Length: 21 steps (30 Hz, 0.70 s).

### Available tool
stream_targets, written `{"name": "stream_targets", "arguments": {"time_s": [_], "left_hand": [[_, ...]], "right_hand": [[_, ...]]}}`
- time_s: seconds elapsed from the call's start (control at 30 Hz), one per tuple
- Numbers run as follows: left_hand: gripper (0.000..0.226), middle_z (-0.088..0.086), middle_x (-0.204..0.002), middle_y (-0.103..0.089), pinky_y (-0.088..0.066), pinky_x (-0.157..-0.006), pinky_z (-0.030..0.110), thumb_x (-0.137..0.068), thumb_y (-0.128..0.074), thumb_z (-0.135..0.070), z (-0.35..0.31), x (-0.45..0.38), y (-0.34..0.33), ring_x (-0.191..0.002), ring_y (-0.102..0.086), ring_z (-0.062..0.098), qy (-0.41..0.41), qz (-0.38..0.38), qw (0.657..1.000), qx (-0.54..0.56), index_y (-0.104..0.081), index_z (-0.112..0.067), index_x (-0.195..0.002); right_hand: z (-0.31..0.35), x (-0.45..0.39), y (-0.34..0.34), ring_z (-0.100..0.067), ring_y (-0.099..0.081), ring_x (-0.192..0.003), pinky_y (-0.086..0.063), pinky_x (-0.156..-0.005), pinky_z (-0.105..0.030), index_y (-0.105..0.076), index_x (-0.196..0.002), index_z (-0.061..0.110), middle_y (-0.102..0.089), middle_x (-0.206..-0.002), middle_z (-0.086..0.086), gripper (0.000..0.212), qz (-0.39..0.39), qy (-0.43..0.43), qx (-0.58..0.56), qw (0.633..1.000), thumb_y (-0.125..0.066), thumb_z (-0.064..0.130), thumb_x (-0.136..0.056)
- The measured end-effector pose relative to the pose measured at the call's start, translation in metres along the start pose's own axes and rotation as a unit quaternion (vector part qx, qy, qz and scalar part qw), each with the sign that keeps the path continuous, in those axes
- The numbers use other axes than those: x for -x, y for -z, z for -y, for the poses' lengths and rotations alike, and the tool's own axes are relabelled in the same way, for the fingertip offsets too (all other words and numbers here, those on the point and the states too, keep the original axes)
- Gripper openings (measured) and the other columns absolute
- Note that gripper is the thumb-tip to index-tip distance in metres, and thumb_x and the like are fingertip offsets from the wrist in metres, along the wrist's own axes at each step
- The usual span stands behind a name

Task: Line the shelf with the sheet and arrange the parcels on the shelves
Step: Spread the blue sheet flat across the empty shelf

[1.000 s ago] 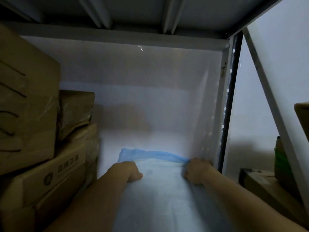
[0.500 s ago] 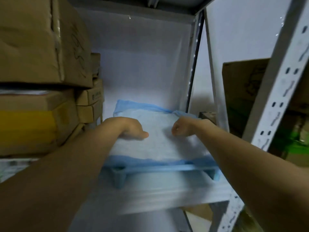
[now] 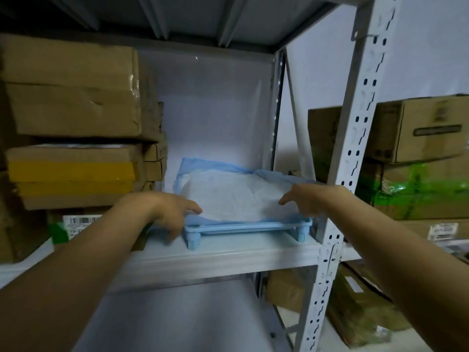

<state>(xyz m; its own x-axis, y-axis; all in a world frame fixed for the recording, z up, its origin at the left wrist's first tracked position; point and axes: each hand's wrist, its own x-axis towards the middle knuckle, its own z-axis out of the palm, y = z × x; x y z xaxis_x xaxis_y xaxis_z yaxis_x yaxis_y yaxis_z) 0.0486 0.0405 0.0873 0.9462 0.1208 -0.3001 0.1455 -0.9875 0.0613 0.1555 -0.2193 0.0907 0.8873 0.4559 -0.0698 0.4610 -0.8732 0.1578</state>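
Left hand (image 3: 169,214) fingers loosely extended, touching near-left edge of sheet (image 3: 234,196), holding nothing. Right hand (image 3: 305,199) relaxed, fingers out at sheet's right edge; contact unclear. Between hands: white-blue sheet rumpled on light blue footed tray (image 3: 247,226) on shelf (image 3: 215,252). Left of left hand: stacked cardboard parcels (image 3: 73,123). Right of right hand: shelf upright (image 3: 350,158).

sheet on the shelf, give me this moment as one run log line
stage: lining shelf | sheet: lying rumpled on blue tray | left hand: open, fingers at sheet's left edge | right hand: open, at right edge | parcels: stacked left
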Motion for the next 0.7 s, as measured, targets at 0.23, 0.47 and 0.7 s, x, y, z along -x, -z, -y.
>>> {"name": "stream_targets", "arguments": {"time_s": [0.23, 0.47, 0.7], "left_hand": [[0.008, 0.004, -0.097, -0.064, -0.046, -0.069, 0.028, -0.088, -0.058, -0.017, 0.013, -0.013, -0.029, -0.086, -0.058, 0.02, -0.005, -0.336, 0.942, 0.01, -0.062, -0.022, -0.083], [0.028, 0.011, -0.084, -0.057, -0.033, -0.053, 0.022, -0.08, -0.043, 0.014, 0.003, -0.009, -0.037, -0.074, -0.046, 0.022, -0.03, -0.466, 0.863, 0.195, -0.051, -0.013, -0.077], [0.033, 0.007, -0.091, -0.046, -0.029, -0.071, 0.022, -0.09, -0.041, 0.009, 0.007, -0.004, -0.036, -0.088, -0.045, 0.02, -0.023, -0.398, 0.911, 0.101, -0.07, -0.004, -0.096]], "right_hand": [[-0.006, 0.005, -0.01, -0.028, -0.057, -0.115, -0.045, -0.103, -0.036, -0.063, -0.12, 0.019, -0.058, -0.127, -0.007, 0.031, -0.092, -0.048, 0.154, 0.983, -0.061, 0.024, -0.09], [-0.013, 0.006, -0.015, -0.024, -0.061, -0.093, -0.049, -0.085, -0.029, -0.059, -0.089, 0.02, -0.061, -0.1, -0.006, 0.009, -0.193, 0.009, -0.005, 0.981, -0.057, 0.011, -0.09], [-0.009, 0.012, -0.012, -0.028, -0.06, -0.106, -0.047, -0.097, -0.035, -0.066, -0.113, 0.012, -0.064, -0.115, -0.01, 0.025, -0.119, 0.004, -0.02, 0.993, -0.049, 0.011, -0.094]]}}
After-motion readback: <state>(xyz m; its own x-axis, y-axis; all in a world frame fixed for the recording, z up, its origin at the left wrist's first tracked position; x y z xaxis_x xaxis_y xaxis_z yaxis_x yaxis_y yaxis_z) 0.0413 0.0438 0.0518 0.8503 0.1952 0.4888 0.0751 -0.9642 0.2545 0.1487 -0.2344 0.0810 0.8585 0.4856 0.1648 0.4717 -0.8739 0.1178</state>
